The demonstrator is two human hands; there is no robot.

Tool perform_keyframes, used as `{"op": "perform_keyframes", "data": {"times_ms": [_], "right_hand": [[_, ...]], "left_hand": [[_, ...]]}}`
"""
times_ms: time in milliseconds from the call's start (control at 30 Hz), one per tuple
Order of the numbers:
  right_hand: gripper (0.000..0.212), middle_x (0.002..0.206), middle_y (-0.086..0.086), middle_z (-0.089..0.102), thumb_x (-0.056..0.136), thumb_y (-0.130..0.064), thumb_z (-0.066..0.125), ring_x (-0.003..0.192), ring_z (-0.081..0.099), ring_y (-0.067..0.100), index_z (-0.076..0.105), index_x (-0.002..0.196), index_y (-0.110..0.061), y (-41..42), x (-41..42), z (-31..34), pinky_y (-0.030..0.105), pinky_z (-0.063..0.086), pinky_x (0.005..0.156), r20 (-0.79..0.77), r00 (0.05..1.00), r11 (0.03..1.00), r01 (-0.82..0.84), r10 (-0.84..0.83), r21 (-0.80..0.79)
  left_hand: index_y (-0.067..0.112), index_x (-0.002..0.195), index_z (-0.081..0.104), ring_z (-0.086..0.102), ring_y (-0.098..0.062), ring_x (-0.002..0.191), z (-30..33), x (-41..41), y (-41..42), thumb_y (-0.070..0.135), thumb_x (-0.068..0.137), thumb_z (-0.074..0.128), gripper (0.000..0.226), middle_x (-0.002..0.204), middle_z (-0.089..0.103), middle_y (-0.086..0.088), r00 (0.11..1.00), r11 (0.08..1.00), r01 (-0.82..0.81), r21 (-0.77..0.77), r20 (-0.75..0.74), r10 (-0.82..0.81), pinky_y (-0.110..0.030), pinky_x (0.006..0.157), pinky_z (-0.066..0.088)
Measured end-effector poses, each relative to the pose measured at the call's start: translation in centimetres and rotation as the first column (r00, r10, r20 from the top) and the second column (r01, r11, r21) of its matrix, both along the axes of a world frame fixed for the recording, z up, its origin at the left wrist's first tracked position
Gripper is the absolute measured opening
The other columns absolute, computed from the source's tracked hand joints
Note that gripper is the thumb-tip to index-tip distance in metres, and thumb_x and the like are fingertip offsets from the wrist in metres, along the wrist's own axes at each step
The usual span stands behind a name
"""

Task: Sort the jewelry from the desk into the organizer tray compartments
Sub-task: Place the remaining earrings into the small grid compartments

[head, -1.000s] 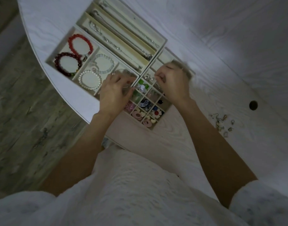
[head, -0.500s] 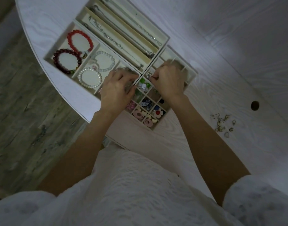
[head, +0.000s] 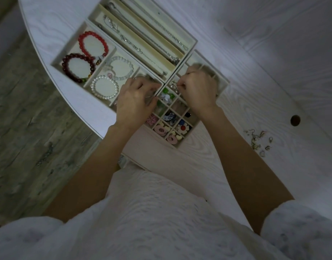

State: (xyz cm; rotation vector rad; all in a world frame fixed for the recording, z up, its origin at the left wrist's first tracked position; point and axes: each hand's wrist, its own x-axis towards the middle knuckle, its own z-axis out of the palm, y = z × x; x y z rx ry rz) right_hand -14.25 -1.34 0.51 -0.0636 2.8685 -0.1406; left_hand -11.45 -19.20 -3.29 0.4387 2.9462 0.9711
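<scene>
Since a second ago, the right hand [head: 198,91] has been lowered onto the organizer tray [head: 223,85]; its grip is pinched together on a small earring [head: 174,85] over a small compartment. The left hand [head: 136,102] stays curled at the divider, contents unclear. Loose earrings [head: 259,140] wait on the worktop [head: 255,72].

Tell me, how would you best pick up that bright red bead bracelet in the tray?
Pinch the bright red bead bracelet across its far arc, coming straight down from above. It lies flat as an open ring in a walled compartment of the cream organizer tray, and its near side crowds the dark red bead bracelet.
</scene>
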Motion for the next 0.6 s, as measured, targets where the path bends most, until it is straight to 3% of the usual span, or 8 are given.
{"op": "perform_keyframes", "data": {"times_ms": [267, 400, 600], "right_hand": [[0.023, 0.112, 0.016, 0.058, 0.087, 0.004, 0.045, 0.07, 0.056, 0.015, 0.066, 0.087, -0.004, -0.7, -0.6, 0.1, 0.025, 0.05, 0.062, 0.052, 0.998, 0.998, -0.026, 0.023, 0.055], [0.021, 0.121, 0.021, 0.053, 0.093, 0.0, 0.046, 0.07, 0.047, 0.017, 0.064, 0.103, -0.001, -1.2, -0.3, 0.6, 0.024, 0.042, 0.062, 0.025, 1.0, 0.996, -0.004, 0.002, 0.09], [0.022, 0.101, 0.009, 0.062, 0.094, -0.004, 0.046, 0.072, 0.054, 0.015, 0.066, 0.104, -0.006, -0.7, 0.1, 0.0, 0.024, 0.048, 0.065, -0.012, 0.999, 0.992, -0.038, 0.039, 0.119]], "left_hand": [[0.016, 0.108, 0.068, 0.056, -0.027, 0.097, 0.0, -0.1, 0.0, 0.02, 0.081, 0.068, 0.028, 0.105, 0.065, -0.005, 1.0, 1.0, 0.002, -0.008, -0.002, -0.002, -0.036, 0.082, 0.042], [0.016, 0.109, 0.067, 0.055, -0.026, 0.097, 0.1, -0.1, 0.1, 0.019, 0.081, 0.068, 0.028, 0.105, 0.065, -0.005, 1.0, 1.0, 0.007, -0.018, 0.011, -0.007, -0.036, 0.081, 0.041], [0.016, 0.11, 0.067, 0.055, -0.025, 0.097, 0.2, -0.2, 0.1, 0.02, 0.082, 0.068, 0.029, 0.105, 0.065, -0.005, 1.0, 1.0, 0.012, -0.025, 0.004, -0.012, -0.032, 0.082, 0.038]]}}
